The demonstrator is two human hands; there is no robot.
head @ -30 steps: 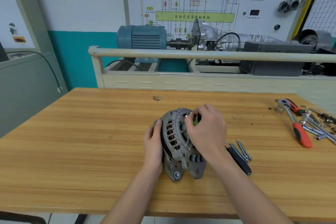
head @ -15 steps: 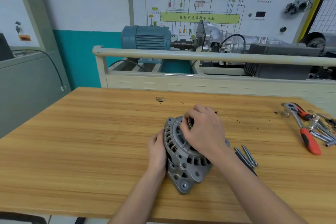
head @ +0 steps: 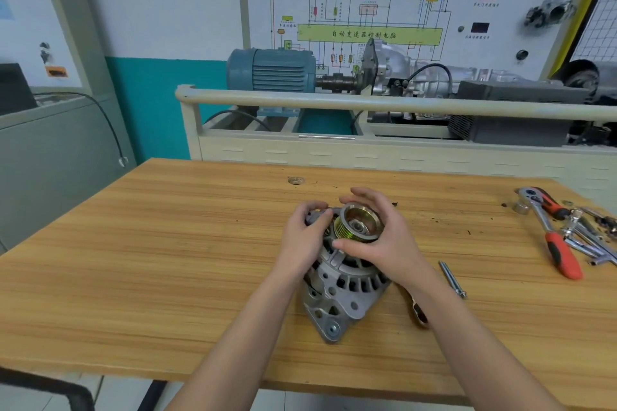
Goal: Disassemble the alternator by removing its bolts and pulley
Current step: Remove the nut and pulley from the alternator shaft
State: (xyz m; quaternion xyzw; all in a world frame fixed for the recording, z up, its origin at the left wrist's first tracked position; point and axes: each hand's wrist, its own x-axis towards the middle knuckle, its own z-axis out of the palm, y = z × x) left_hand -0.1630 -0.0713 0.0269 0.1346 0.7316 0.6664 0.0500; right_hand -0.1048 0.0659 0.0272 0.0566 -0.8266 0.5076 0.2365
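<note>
Alternator (head: 347,290) is lying near the middle of the wooden bench (head: 167,260), and I am steadying it with both hands. My left hand (head: 305,237) is gripping the far-left edge of the housing, fingers curled over it, while my right hand (head: 377,237) is cupping the pulley (head: 359,225), thumb on its near side and fingers wrapping the far rim. I am judging the pulley as the step in hand. If it is binding on the shaft, a crooked pull could be jamming it tighter, and a sudden release could be sending it, or the nut I am seeing in its centre, skidding toward the far edge. The body could also be rocking on its mounting ear (head: 330,329) if my left hand is slackening. The shaft axis is tilting up and away from me, pulley face pointing up and slightly far, with the ear pointing near. Loose long bolts (head: 452,279) are lying just right of my forearm, and a ratchet (head: 551,233) is sitting well apart at the right.
</note>
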